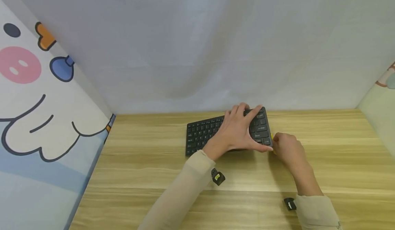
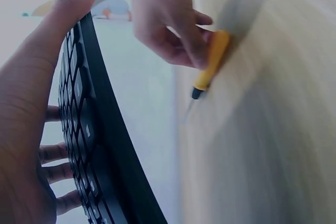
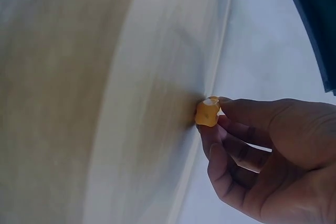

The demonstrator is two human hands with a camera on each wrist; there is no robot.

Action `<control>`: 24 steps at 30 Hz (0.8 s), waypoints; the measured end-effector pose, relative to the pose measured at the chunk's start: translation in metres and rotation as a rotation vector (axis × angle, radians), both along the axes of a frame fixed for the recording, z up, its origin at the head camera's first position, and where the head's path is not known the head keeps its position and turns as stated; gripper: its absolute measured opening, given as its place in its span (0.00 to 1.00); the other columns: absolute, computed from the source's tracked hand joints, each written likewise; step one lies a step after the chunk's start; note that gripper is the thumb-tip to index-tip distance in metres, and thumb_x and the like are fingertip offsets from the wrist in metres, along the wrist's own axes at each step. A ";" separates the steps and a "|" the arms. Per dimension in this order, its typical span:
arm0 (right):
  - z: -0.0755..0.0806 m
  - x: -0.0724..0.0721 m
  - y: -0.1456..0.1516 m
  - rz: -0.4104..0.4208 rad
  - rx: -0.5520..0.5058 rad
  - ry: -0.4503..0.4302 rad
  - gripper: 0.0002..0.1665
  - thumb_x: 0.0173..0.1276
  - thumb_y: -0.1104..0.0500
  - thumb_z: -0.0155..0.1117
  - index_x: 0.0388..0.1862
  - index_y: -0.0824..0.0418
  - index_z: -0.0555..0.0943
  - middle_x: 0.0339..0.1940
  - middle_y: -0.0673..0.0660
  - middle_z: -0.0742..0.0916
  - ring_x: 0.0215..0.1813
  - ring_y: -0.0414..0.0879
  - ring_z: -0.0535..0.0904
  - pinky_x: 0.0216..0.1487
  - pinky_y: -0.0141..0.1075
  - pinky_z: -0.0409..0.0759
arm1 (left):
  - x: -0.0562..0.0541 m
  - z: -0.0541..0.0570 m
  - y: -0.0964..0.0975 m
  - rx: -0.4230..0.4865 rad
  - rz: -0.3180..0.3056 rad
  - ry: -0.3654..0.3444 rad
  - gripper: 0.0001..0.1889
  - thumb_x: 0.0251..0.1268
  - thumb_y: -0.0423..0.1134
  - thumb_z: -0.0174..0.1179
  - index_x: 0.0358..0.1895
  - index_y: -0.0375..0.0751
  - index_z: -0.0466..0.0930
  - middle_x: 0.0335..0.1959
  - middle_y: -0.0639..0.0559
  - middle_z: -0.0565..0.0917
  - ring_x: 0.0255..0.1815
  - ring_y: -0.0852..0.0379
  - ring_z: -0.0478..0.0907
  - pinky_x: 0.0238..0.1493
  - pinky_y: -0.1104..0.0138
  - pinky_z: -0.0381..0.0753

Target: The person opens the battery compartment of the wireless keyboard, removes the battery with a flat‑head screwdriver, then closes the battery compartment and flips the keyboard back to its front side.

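A black keyboard (image 1: 202,134) is held at an angle near the back of the wooden table. My left hand (image 1: 236,130) spans its right part and grips it, thumb at the near edge and fingers at the far edge. In the left wrist view, a gap shows between the keyboard's edge (image 2: 113,103) and the tabletop. Just beyond the keyboard's right end, my right hand (image 1: 290,151) pinches a yellow-handled screwdriver (image 2: 212,61) between thumb and fingers. Its thin shaft points away from that hand, low by the table. From the right wrist, only the handle's end (image 3: 207,113) shows.
Behind the wooden table (image 1: 139,182) rises a pale grey sheet (image 1: 197,51). A cartoon-printed panel (image 1: 46,103) borders the left side, and another pale panel (image 1: 378,120) the right. Small black devices sit at the left wrist (image 1: 218,177) and right wrist (image 1: 290,203).
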State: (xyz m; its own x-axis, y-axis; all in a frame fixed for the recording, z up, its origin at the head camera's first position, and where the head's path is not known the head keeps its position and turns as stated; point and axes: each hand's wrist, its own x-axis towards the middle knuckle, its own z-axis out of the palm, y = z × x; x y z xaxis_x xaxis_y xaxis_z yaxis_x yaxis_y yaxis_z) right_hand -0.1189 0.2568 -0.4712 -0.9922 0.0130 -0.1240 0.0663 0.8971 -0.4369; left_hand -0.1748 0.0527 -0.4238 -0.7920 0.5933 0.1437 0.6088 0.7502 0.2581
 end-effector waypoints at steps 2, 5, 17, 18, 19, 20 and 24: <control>0.001 0.001 0.001 -0.007 -0.003 0.002 0.13 0.72 0.63 0.56 0.41 0.73 0.84 0.32 0.67 0.88 0.27 0.51 0.79 0.25 0.44 0.80 | 0.001 0.007 -0.001 0.019 -0.005 -0.005 0.69 0.31 0.85 0.67 0.83 0.68 0.46 0.70 0.52 0.65 0.65 0.54 0.65 0.62 0.57 0.70; 0.002 0.002 0.001 -0.018 -0.006 -0.009 0.13 0.73 0.64 0.55 0.40 0.72 0.84 0.31 0.66 0.87 0.27 0.51 0.78 0.25 0.43 0.79 | 0.003 0.016 -0.003 0.056 -0.009 -0.016 0.69 0.31 0.84 0.68 0.83 0.69 0.46 0.70 0.52 0.64 0.64 0.54 0.65 0.61 0.57 0.70; 0.001 0.006 -0.003 -0.014 0.009 0.016 0.14 0.76 0.59 0.58 0.38 0.69 0.84 0.27 0.61 0.86 0.27 0.50 0.78 0.25 0.41 0.77 | 0.005 0.035 -0.022 0.326 -0.026 -0.034 0.67 0.31 0.74 0.77 0.82 0.70 0.49 0.65 0.55 0.66 0.61 0.58 0.66 0.66 0.55 0.73; 0.001 0.005 -0.003 -0.014 0.012 0.015 0.14 0.76 0.59 0.59 0.38 0.70 0.84 0.27 0.61 0.85 0.27 0.50 0.77 0.25 0.41 0.76 | 0.005 0.037 -0.024 0.356 -0.030 -0.041 0.67 0.31 0.73 0.78 0.82 0.70 0.50 0.65 0.55 0.67 0.61 0.57 0.67 0.65 0.54 0.74; 0.001 0.006 -0.004 -0.016 0.014 0.013 0.14 0.76 0.58 0.59 0.39 0.70 0.84 0.27 0.61 0.85 0.27 0.50 0.77 0.25 0.40 0.75 | 0.004 0.038 -0.025 0.386 -0.032 -0.048 0.67 0.31 0.71 0.79 0.82 0.70 0.50 0.65 0.55 0.67 0.61 0.57 0.67 0.65 0.54 0.75; 0.001 0.006 -0.004 -0.016 0.018 0.012 0.15 0.76 0.58 0.59 0.39 0.70 0.84 0.27 0.61 0.85 0.27 0.50 0.77 0.25 0.40 0.75 | 0.004 0.040 -0.027 0.415 -0.033 -0.059 0.67 0.31 0.70 0.80 0.81 0.70 0.51 0.65 0.55 0.67 0.61 0.57 0.67 0.64 0.54 0.76; 0.001 0.007 -0.004 -0.020 0.024 0.011 0.14 0.75 0.59 0.60 0.40 0.70 0.84 0.28 0.61 0.85 0.27 0.50 0.77 0.25 0.40 0.75 | 0.005 0.048 -0.033 0.511 -0.031 -0.117 0.66 0.33 0.65 0.82 0.81 0.72 0.51 0.65 0.54 0.67 0.62 0.56 0.67 0.62 0.54 0.79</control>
